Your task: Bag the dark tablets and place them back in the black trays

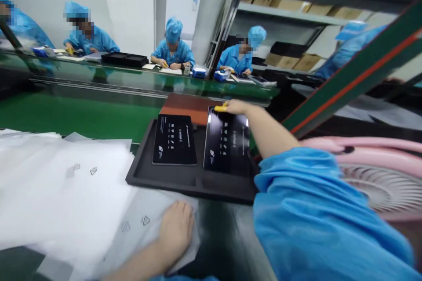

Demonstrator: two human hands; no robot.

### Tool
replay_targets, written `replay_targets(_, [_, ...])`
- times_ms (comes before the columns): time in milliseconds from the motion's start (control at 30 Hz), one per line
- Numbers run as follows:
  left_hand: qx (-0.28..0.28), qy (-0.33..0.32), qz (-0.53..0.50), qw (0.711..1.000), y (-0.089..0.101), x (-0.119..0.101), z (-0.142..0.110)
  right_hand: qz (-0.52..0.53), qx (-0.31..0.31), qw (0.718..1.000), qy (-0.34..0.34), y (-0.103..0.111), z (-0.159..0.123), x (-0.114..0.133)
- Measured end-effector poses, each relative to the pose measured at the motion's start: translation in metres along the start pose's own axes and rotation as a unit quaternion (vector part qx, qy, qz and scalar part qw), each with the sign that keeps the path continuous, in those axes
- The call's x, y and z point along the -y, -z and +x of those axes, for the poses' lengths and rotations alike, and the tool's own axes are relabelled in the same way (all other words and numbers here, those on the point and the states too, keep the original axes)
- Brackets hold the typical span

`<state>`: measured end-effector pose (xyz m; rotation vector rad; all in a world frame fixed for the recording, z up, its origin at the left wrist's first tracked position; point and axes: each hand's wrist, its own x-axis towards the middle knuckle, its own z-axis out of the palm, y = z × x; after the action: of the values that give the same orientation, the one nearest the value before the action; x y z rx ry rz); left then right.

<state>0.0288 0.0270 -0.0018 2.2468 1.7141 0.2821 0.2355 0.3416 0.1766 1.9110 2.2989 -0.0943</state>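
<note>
Currently | left fingers (pixel 187 211) unclenched on translucent sheet (pixel 136 228) | right fingers (pixel 231 106) at far edge of tablet (pixel 227 142), grip unclear

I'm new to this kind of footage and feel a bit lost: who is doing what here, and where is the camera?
There's no machine here. The one picture comes from a camera on a person's head, looking forward and down at their own bare hands. The left hand rests on a translucent sheet, beside a spread of white sheets. The right hand is at the far edge of the right tablet-like panel; whether it grips or only touches is unclear. Something yellow shows by its fingers. That panel and a left one are at a black tray. A pink fan stands at right, and co-workers sit across.
</note>
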Motion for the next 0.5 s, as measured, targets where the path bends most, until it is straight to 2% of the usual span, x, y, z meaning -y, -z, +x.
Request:
replay_targets(33, [0.000, -0.002, 0.010, 1.000, 0.004, -0.001, -0.001, 0.002, -0.005, 1.000, 0.004, 0.016, -0.015, -0.004])
replay_targets(100, [0.002, -0.010, 0.031, 0.999, 0.009, -0.004, -0.004, -0.039, -0.025, 0.997, 0.056, 0.042, -0.052, -0.009])
replay_targets(200, [0.006, -0.018, 0.059, 0.998, 0.013, -0.008, -0.008, -0.102, -0.032, 0.988, 0.108, 0.060, -0.123, -0.004])
replay_targets(300, [-0.004, -0.029, 0.070, 0.997, 0.012, -0.009, -0.011, -0.123, -0.115, 0.982, 0.088, 0.057, -0.200, 0.002])
replay_targets(400, [-0.018, -0.028, 0.054, 0.998, 0.008, -0.005, -0.011, -0.049, -0.271, 0.961, 0.014, 0.042, -0.267, -0.008])
replay_targets(433, [-0.021, -0.024, 0.036, 0.999, 0.007, -0.002, -0.011, 0.009, -0.335, 0.942, -0.012, 0.034, -0.286, -0.015])
replay_targets(500, [-0.039, -0.011, -0.036, 0.999, 0.005, 0.003, -0.009, 0.183, -0.446, 0.875, -0.042, 0.011, -0.316, -0.023])
